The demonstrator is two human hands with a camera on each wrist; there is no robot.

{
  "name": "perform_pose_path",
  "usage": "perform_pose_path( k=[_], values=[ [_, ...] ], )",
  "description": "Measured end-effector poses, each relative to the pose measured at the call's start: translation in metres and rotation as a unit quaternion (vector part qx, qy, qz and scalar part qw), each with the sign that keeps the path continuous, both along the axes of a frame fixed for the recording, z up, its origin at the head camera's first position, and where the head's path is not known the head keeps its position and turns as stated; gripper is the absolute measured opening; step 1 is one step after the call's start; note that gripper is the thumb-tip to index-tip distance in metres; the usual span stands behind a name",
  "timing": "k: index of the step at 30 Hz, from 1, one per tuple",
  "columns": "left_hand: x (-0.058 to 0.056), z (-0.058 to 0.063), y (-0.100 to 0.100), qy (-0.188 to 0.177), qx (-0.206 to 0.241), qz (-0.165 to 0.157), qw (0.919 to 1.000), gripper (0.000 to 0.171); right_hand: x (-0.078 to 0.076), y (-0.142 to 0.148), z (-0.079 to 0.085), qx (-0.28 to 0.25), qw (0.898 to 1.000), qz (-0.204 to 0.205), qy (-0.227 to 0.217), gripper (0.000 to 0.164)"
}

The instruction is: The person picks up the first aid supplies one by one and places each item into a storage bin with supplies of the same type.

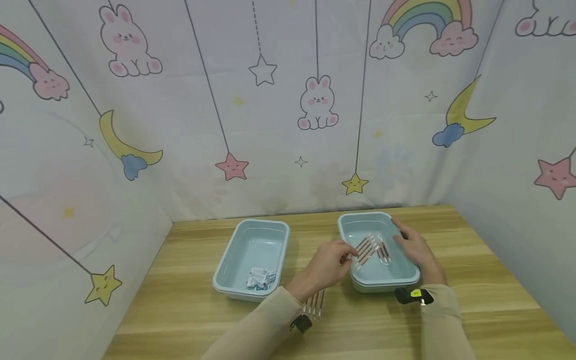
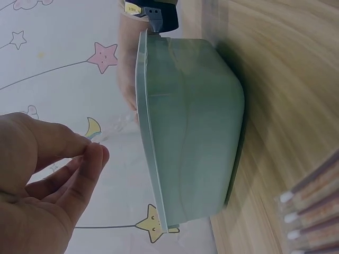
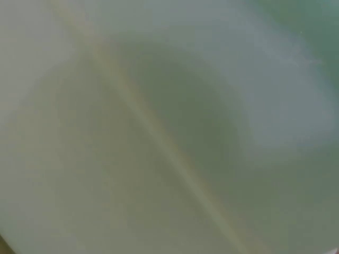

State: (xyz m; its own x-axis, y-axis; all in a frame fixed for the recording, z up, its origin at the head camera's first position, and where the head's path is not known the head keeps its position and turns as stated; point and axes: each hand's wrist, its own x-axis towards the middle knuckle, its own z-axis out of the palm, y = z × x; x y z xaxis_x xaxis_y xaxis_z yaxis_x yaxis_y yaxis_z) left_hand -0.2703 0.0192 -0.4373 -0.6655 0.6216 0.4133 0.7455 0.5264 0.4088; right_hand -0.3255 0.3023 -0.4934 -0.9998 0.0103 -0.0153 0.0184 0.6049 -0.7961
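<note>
My left hand (image 1: 326,265) is above the near left rim of the right light-blue plastic tub (image 1: 382,276). Its thumb and fingertips pinch the edge of a clear packet of brown-stemmed cotton swabs (image 1: 365,251), which slants over the tub's inside. In the left wrist view the thumb meets the fingers beside the tub wall (image 2: 193,132), with faint clear film near them. Another swab packet (image 1: 383,251) lies in the tub. My right hand (image 1: 417,251) grips the tub's right rim, thumb toward the inside. The right wrist view is blurred, filled by pale green-blue surface.
A second light-blue tub (image 1: 226,267) stands to the left, with small white-and-blue sachets (image 1: 261,278) at its near end. Another cotton swab packet (image 1: 315,304) lies on the wooden table (image 1: 180,300), partly beneath my left forearm. A patterned curtain (image 1: 279,135) hangs behind.
</note>
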Motion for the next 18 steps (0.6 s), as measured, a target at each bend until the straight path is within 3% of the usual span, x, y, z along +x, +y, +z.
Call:
perform_pose_path(
  k=[10, 18],
  values=[
    [-0.002, -0.0027, 0.0005, 0.001, -0.003, -0.002, 1.0, 0.024, -0.0005, -0.0071, 0.0016, -0.006, 1.0, 0.004, -0.003, 0.055],
    [-0.001, -0.003, 0.0001, -0.05, -0.005, -0.004, 0.9987, 0.031, 0.0001, -0.0089, 0.0024, -0.003, 1.0, -0.001, -0.011, 0.055]
  ],
)
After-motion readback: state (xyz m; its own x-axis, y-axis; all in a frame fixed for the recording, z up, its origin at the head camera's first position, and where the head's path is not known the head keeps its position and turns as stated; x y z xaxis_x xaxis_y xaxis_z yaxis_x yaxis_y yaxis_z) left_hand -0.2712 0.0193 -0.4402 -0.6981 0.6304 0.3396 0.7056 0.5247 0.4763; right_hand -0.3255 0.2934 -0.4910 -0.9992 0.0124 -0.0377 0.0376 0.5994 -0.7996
